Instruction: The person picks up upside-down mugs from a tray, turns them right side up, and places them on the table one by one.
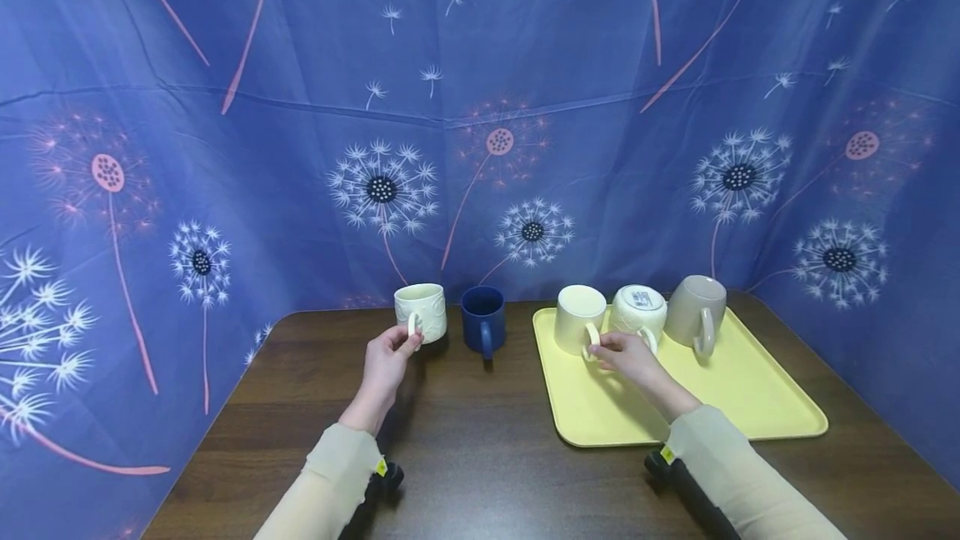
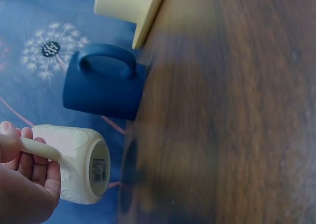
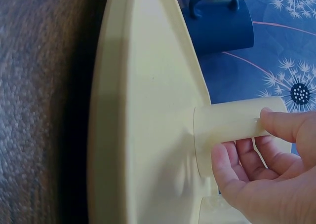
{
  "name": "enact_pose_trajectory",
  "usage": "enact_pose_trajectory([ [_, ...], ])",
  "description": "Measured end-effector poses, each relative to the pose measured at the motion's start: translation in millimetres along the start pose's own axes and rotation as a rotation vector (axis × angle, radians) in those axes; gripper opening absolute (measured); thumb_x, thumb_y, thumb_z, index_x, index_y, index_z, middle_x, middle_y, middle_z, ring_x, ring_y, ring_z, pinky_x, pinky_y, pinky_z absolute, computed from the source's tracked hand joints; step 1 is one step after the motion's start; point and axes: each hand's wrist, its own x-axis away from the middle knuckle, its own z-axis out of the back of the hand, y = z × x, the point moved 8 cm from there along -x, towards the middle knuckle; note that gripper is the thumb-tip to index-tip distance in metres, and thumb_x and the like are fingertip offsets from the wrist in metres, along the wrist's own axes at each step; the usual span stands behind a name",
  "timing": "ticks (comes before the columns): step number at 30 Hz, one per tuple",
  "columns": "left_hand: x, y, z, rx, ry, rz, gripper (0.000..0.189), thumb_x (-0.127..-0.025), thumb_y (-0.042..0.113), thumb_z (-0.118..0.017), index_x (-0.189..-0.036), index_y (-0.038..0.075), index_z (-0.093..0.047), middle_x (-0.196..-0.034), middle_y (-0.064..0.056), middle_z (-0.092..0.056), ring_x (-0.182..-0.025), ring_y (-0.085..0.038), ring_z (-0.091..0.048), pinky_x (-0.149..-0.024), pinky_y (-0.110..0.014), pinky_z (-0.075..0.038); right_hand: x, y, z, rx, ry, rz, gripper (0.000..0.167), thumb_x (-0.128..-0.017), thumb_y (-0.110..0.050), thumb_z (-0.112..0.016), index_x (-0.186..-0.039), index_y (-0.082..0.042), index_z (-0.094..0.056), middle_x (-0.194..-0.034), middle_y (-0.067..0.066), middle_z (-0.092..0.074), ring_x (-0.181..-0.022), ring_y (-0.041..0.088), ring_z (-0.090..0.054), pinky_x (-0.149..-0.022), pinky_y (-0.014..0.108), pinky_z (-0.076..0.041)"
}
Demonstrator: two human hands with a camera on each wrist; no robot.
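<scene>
My left hand [image 1: 386,365] grips the handle of a white embossed mug [image 1: 422,311]. In the left wrist view this white mug [image 2: 74,162] shows its underside with a label, raised off the table. At the tray, my right hand [image 1: 628,359] holds the handle of a plain cream mug [image 1: 573,323] near the left back corner. The right wrist view has the thumb on the near side of the cream mug's [image 3: 232,115] handle and fingers curled behind it. Between the hands, a dark blue mug [image 1: 480,325] stands on the table, handle forward.
The yellow tray [image 1: 750,407] lies on the right of the brown wooden table [image 1: 480,457]. On it, beside the cream mug, are an upturned white mug [image 1: 637,307] with a labelled base and a grey mug [image 1: 690,315]. A blue dandelion-print curtain [image 1: 480,65] hangs behind the table.
</scene>
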Motion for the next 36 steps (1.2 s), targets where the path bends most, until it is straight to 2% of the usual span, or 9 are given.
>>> enact_pose_trajectory([
  [9,-6.3,-13.3,-1.4,-0.016,0.011,0.051,0.017,-0.088,0.002,-0.062,-0.100,-0.011,-0.065,-0.080,-0.002,-0.066,-0.076,-0.008,-0.054,-0.074,-0.026,-0.046,-0.9,1.4,-1.2,0.015,0.001,-0.004,0.024,-0.091,-0.005,-0.057,-0.103,0.016,-0.057,-0.098,0.028,-0.064,-0.089,0.035,-0.064,-0.077,0.038,-0.055],
  [10,-5.0,-11.0,-1.1,-0.020,0.011,0.060,0.017,-0.088,0.002,-0.062,-0.099,-0.011,-0.065,-0.080,-0.004,-0.065,-0.076,-0.009,-0.053,-0.073,-0.026,-0.045,-1.0,1.6,-1.3,0.014,0.002,-0.006,0.024,-0.091,-0.005,-0.057,-0.103,0.016,-0.057,-0.097,0.027,-0.065,-0.089,0.034,-0.064,-0.077,0.037,-0.055],
  [17,-7.8,-21.7,-0.9,-0.053,0.003,0.079,0.015,-0.089,0.001,-0.061,-0.097,-0.011,-0.065,-0.086,-0.009,-0.068,-0.077,-0.009,-0.053,-0.071,-0.021,-0.043,-1.2,2.5,-1.9,0.014,-0.008,-0.016,0.026,-0.091,-0.007,-0.059,-0.104,0.015,-0.057,-0.098,0.026,-0.065,-0.088,0.032,-0.064,-0.077,0.037,-0.055],
  [24,-4.0,-21.8,0.3,-0.100,0.008,0.106,0.013,-0.088,0.001,-0.061,-0.095,-0.009,-0.066,-0.092,-0.013,-0.069,-0.080,-0.011,-0.054,-0.071,-0.021,-0.042,-0.1,-0.8,1.5,0.041,-0.009,0.009,0.027,-0.091,-0.008,-0.060,-0.104,0.015,-0.058,-0.097,0.028,-0.065,-0.085,0.029,-0.065,-0.077,0.037,-0.054],
  [27,-2.4,-23.3,0.3,-0.113,0.005,0.131,0.012,-0.088,0.001,-0.062,-0.095,-0.008,-0.067,-0.090,-0.011,-0.068,-0.081,-0.012,-0.053,-0.071,-0.021,-0.042,0.3,-0.4,2.4,0.042,-0.014,0.007,0.028,-0.091,-0.009,-0.060,-0.105,0.015,-0.058,-0.097,0.027,-0.065,-0.084,0.026,-0.065,-0.076,0.035,-0.054],
  [33,-0.1,-24.4,-3.3,-0.135,-0.038,0.149,0.012,-0.087,0.000,-0.063,-0.095,-0.008,-0.067,-0.092,-0.016,-0.067,-0.082,-0.014,-0.052,-0.072,-0.024,-0.042,-1.5,-1.2,3.0,0.048,-0.011,0.039,0.027,-0.090,-0.007,-0.062,-0.104,0.016,-0.058,-0.096,0.027,-0.066,-0.083,0.024,-0.065,-0.072,0.029,-0.054],
  [36,0.7,-25.2,-4.3,-0.159,-0.056,0.154,0.014,-0.086,-0.001,-0.063,-0.096,-0.010,-0.066,-0.087,-0.012,-0.066,-0.081,-0.014,-0.052,-0.072,-0.025,-0.041,-2.9,-1.3,3.8,0.065,-0.002,0.055,0.026,-0.087,-0.005,-0.064,-0.102,0.015,-0.060,-0.094,0.024,-0.067,-0.081,0.019,-0.064,-0.070,0.024,-0.053],
])
